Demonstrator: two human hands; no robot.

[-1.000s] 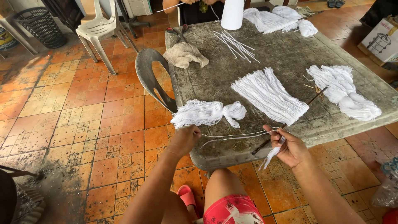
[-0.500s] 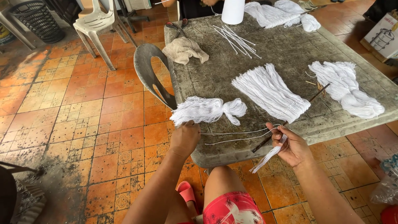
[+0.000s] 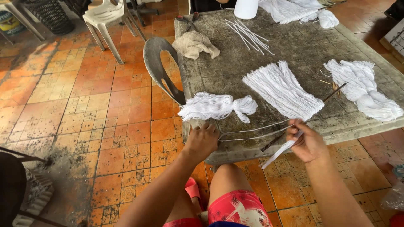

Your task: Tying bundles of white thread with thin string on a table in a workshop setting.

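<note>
1. The left hand [image 3: 202, 141] is curled shut at the near edge of the table [image 3: 303, 50], with its knuckles up. It grips the ends of the long white strands [image 3: 252, 131] against the edge.
2. The right hand [image 3: 307, 141] is closed too. It pinches the other end of the strands, and a white strip [image 3: 280, 153] hangs down from its fingers.
3. The strands stretch tight between the two hands.
4. A moment ago the hands sat closer together; now the right hand has pulled a little farther right.
5. Just past the left hand lies a tied white bundle [image 3: 216, 106].
6. Past the right hand lies a flat white bundle [image 3: 283, 89], and a fluffy white pile [image 3: 364, 88] lies farther right.
7. Far from both hands are a tan rag [image 3: 194, 43] and thin white sticks [image 3: 248, 35].
8. The floor [image 3: 84, 101] has orange tiles, with a white plastic chair [image 3: 107, 19] far to the left.
</note>
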